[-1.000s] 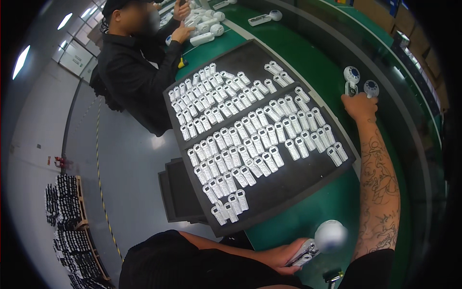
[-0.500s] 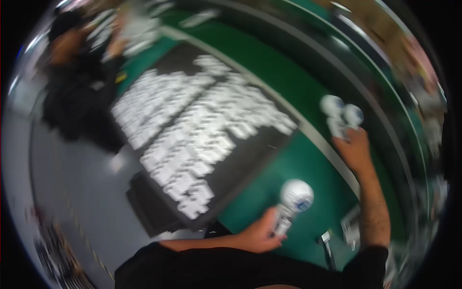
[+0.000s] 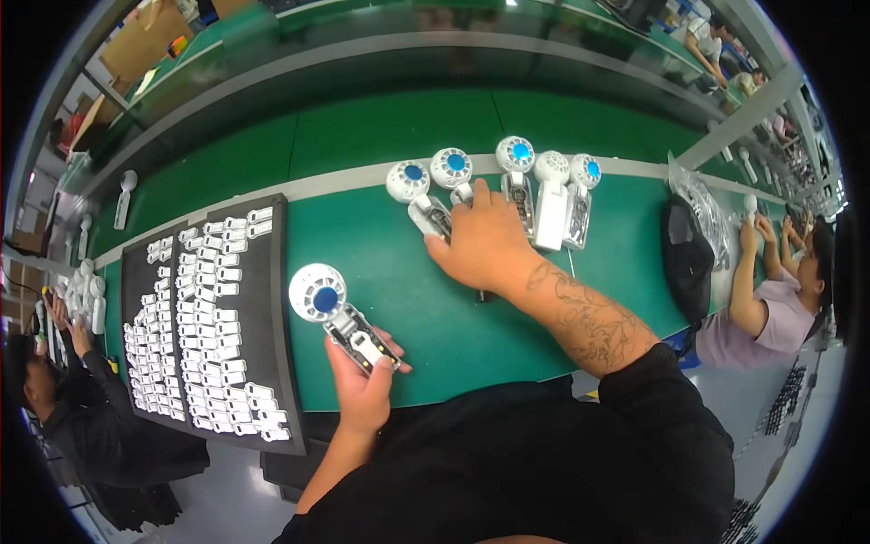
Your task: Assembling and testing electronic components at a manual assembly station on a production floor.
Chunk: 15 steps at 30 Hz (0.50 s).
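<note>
My left hand (image 3: 365,385) is closed around the handle of a white handheld fan (image 3: 319,292), held over the green table. The fan has a round grilled head with a blue centre, and its handle is opened up, with inner parts and a white piece showing under my thumb. At the table's far side, my right hand (image 3: 489,240) lies over the handle of another fan (image 3: 450,167), fingers curled on it; most of that handle is hidden. Just left of it rests a fan (image 3: 410,182) with an open handle. Right of my hand lie more fans, one with a closed white handle (image 3: 550,218).
A black foam tray (image 3: 294,363) on the left holds many small white parts in rows. A black cloth-like item (image 3: 684,258) and clear plastic bags (image 3: 702,199) lie at the right. One co-worker (image 3: 100,417) sits left, another (image 3: 770,313) right. A raised green ledge (image 3: 362,136) runs behind.
The view has swung right, bringing the row of fans into sight. Earlier my right hand held up fans near the ledge; now it is on a fan in the row. My left hand still holds its fan.
</note>
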### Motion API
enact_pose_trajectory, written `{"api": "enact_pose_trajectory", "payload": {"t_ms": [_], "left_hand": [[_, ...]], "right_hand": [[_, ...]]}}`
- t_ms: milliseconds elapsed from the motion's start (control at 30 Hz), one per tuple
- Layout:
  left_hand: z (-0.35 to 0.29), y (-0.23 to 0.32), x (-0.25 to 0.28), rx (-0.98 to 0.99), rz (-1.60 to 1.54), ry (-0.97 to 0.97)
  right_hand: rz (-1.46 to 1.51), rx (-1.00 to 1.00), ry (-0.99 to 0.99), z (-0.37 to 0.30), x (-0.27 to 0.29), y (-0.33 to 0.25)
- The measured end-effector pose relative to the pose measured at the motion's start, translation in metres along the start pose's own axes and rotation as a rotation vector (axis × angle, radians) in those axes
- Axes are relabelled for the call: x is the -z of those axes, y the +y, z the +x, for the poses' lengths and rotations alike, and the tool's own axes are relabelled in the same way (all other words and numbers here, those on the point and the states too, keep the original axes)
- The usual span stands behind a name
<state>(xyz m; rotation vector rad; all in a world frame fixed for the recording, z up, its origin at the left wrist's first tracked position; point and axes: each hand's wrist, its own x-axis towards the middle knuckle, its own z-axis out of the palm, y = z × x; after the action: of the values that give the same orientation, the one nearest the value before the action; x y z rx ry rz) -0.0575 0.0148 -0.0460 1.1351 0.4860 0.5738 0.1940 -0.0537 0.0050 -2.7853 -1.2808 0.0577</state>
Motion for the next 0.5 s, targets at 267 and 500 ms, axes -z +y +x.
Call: {"api": "enact_pose_trajectory", "payload": {"t_ms": [267, 500], "left_hand": [[-0.009, -0.002, 0.013, 0.008, -0.084, 0.092], [-0.001, 0.010, 0.011, 0.141, -0.118, 0.075]], "right_hand": [[0.292, 0.184, -0.014, -0.101, 0.017, 0.040], [0.523, 0.192, -0.153, -0.110, 0.005, 0.052]]}}
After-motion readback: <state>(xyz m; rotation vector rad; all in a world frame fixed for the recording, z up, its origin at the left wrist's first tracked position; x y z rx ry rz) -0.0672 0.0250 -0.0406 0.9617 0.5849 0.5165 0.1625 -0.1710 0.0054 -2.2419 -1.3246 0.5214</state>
